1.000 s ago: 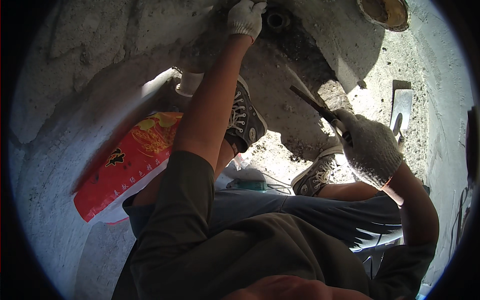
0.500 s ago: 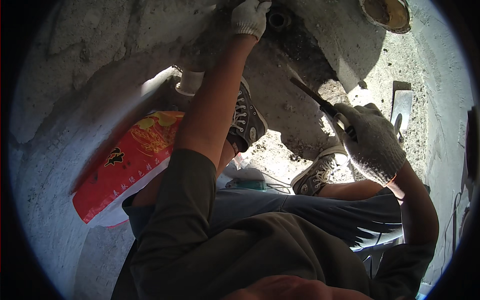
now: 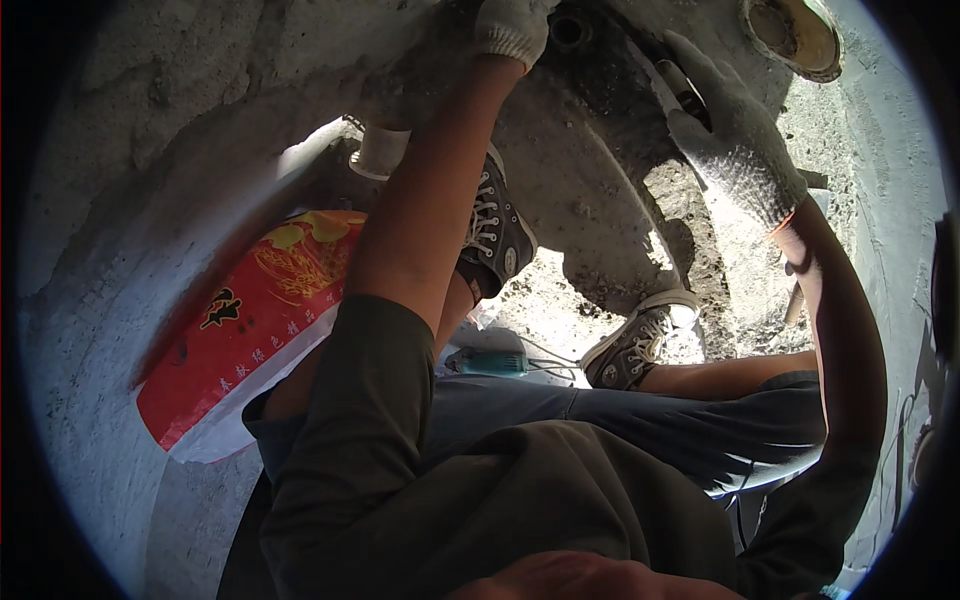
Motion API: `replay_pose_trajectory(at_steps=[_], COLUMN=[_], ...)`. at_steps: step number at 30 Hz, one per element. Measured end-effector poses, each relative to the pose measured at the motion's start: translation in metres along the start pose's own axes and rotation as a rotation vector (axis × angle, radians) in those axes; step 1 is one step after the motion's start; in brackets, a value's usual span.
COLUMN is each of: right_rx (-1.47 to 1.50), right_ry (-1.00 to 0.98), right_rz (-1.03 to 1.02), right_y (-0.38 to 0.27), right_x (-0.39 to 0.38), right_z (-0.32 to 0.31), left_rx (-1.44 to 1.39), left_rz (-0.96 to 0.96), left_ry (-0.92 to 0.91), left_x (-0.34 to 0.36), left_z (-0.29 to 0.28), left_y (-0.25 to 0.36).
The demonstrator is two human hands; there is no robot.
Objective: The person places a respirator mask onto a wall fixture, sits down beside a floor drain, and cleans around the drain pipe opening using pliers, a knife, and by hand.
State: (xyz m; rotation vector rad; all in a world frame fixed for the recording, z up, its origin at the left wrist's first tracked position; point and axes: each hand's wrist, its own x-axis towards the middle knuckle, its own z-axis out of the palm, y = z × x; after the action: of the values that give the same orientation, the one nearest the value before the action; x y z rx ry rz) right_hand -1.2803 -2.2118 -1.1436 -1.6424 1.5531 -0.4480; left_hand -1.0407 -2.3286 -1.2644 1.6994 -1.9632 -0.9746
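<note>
My left hand (image 3: 512, 30), in a white knitted glove, reaches to the top edge beside a dark round pipe opening (image 3: 571, 32). Its fingers are mostly cut off by the picture's edge, so what it touches is hidden. Farther right, my gloved right hand (image 3: 738, 140) is closed around a flat-bladed hand tool (image 3: 688, 92) with a dark handle. The tool's pale narrow blade points up and left over dark, rough ground; its exact kind is unclear. A grey slab-like surface (image 3: 570, 180) lies between the hands and my feet.
A red printed sack (image 3: 265, 310) lies at left, near a white pipe stub (image 3: 382, 152). A teal power tool (image 3: 490, 362) with a cord rests between my shoes. Another round pipe end (image 3: 797, 38) stands at top right. Rough grey walls curve along both sides.
My right hand has moved up and away from me with the tool, bringing it to the dark ground near the pipe opening. My left hand has shifted slightly up and right.
</note>
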Motion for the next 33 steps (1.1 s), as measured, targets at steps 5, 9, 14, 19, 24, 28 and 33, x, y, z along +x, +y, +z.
replay_pose_trajectory(at_steps=[5,9,14,19,24,28,33], right_rx=[-0.029,-0.033,-0.083,-0.078,-0.137,0.032,-0.049], right_ry=[0.113,0.145,0.168,0.199,0.243,0.081,0.114], right_rz=[-0.123,-0.164,-0.146,-0.172,-0.138,-0.225,-0.083], right_y=[-0.014,-0.028,-0.02,-0.032,-0.043,-0.027,-0.043], right_x=[0.04,0.045,0.055,0.082,0.072,0.074,0.064], right_z=[0.011,0.004,0.0,0.011,-0.006,0.004,-0.003], left_rx=[0.136,0.294,0.106,0.365,0.003,0.418,0.015], left_rz=[0.001,0.048,0.026,0.11,0.09,-0.052,0.086], left_ry=[-0.051,-0.038,-0.039,-0.031,0.031,-0.078,0.026], left_x=[0.001,0.001,0.002,0.002,0.002,0.003,-0.001], left_z=[-0.004,-0.014,0.0,-0.005,0.01,-0.001,0.016], left_y=[0.0,-0.015,0.009,-0.016,0.009,-0.015,0.005])
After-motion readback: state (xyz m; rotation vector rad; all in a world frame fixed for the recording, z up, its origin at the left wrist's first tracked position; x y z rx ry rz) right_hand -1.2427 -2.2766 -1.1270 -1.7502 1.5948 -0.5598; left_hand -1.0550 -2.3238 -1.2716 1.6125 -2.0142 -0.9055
